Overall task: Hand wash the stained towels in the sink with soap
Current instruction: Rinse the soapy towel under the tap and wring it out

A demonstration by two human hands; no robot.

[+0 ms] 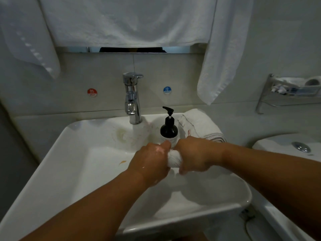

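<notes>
Over the white sink point(81, 173) both hands grip a rolled-up wet white towel point(173, 160). My left hand point(150, 160) closes around its left end, my right hand point(192, 156) around its right end, and only a short twisted stretch shows between them. A black pump soap bottle point(168, 129) stands on the sink's back ledge just behind the hands. Beside it on the right lies a folded white towel point(199, 126) with a reddish stain. The chrome faucet point(132, 98) is at the back centre; no water runs from it.
White towels point(121, 21) hang over the mirror above, one drooping at the right point(220, 63). A metal wall rack point(291, 91) holds small items at far right. A toilet tank point(295, 148) sits to the right. A small orange smear point(122, 162) marks the basin.
</notes>
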